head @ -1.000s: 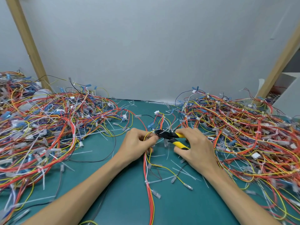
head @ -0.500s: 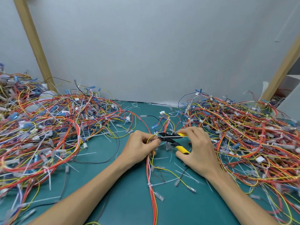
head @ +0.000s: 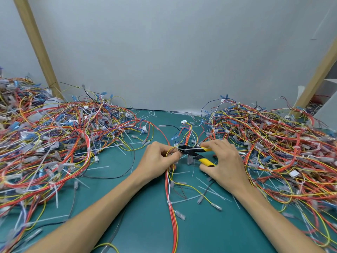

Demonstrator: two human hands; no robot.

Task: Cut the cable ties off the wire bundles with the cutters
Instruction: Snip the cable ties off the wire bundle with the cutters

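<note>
Looking out from the cutters (head: 193,152), which way did the cable tie (head: 176,146) lie? (A)

Straight off their black tips, on the side away from the yellow handles. It looked to be touching the tips or just beside them; I could not tell whether the blades were already round it. (B)

And the tool's long axis? (A)

It ran crosswise, tips toward the left hand (head: 158,159), handles back into the right hand (head: 224,161). The wire bundle (head: 171,212) crossed that line, passing from beyond the cutters, by the tips, and on toward the person along the green surface (head: 145,225). So the blades met the tie side-on, which I judged was what a clean snip needed. (B)

What of each grip? (A)

The right hand's grip was curled round both handles, which stood apart, so the squeeze was not yet made. The left hand's grip was narrow, pinching the bundle just off the tips. (B)

Which hand was nearer the tie? (A)

The left, right against it; the right sat at the far end of the cutters. I judged the move turned on slipping a blade under the tie alone, because the red and yellow wires lay just beside the tips and could have been nicked. (B)
</note>
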